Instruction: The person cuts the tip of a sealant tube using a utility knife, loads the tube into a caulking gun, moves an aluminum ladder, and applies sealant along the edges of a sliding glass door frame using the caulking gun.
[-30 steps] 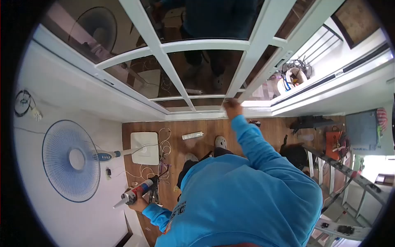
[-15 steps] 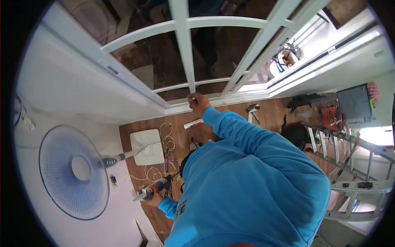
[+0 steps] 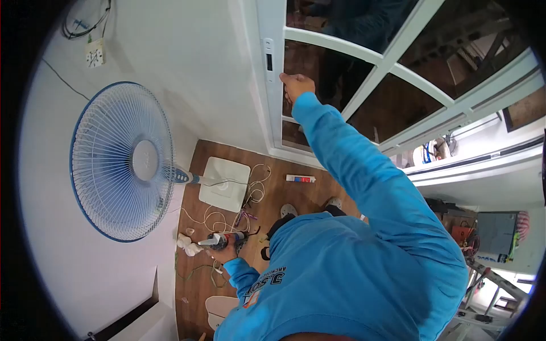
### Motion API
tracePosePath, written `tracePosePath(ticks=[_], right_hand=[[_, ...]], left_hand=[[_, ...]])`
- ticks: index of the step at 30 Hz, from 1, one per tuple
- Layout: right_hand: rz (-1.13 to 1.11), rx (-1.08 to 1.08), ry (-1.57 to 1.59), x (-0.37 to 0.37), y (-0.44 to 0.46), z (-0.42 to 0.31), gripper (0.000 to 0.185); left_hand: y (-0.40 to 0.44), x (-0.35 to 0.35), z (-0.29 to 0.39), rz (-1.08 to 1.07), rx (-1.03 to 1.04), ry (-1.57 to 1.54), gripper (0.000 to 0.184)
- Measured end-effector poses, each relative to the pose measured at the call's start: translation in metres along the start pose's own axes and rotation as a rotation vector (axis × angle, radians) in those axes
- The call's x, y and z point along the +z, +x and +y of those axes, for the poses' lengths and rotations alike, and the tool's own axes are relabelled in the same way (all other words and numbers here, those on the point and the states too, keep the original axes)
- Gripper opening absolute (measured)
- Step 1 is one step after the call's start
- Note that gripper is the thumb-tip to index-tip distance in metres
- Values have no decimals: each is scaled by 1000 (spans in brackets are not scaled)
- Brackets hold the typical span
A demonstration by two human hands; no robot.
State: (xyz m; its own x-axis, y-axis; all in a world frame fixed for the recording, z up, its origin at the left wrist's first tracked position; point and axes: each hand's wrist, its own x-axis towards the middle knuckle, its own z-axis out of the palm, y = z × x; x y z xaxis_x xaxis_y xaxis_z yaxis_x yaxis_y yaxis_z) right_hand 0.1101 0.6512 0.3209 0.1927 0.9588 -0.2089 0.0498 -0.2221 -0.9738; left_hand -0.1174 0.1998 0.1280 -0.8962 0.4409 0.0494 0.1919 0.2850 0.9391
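My right hand (image 3: 298, 86) is raised to the white window frame (image 3: 274, 108), its fingertip at the frame's left upright, beside the dark glass pane (image 3: 327, 71). Its other fingers are curled in, and I cannot make out whether they hold anything. Low on the left, my left hand (image 3: 226, 253) is wrapped round a caulking gun (image 3: 230, 237). The gun's pale nozzle points left, and its far end is partly hidden by the hand and sleeve. A sealant cartridge (image 3: 300, 178) lies on the wooden floor between the window wall and my feet.
A standing fan (image 3: 122, 162) with a square white base (image 3: 213, 196) stands at the left. Loose cable (image 3: 259, 190) coils on the floor beside it. White crumpled material (image 3: 187, 243) lies near the gun's nozzle. A metal ladder (image 3: 492, 278) stands at the right, near a dark panel (image 3: 496, 234).
My view has turned left. My right hand has gone from the frame's lower rail up to its left upright. My left hand still holds the caulking gun.
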Motion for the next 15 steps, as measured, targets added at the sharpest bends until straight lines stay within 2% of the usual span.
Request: tracePosePath(ticks=[1,2,5,7,9,11,15], right_hand=[[11,142,44,10,3,-6,35],[6,198,3,21,8,-11,34],[106,159,-125,54,44,16,38],[95,174,-237,66,59,21,42],[223,122,-142,73,55,21,35],[225,132,-35,83,52,23,36],[362,175,95,90,51,17,38]], left_hand=[[-2,1,11,-23,-87,-87,87],[-2,-1,7,-15,-88,-94,87],[-5,-11,-1,-55,-101,-107,81],[-12,-16,11,-46,-153,-128,74],[-15,-17,14,-25,-203,-92,73],[-16,-23,4,-5,-174,0,74],[-21,-23,21,30,-257,-8,74]])
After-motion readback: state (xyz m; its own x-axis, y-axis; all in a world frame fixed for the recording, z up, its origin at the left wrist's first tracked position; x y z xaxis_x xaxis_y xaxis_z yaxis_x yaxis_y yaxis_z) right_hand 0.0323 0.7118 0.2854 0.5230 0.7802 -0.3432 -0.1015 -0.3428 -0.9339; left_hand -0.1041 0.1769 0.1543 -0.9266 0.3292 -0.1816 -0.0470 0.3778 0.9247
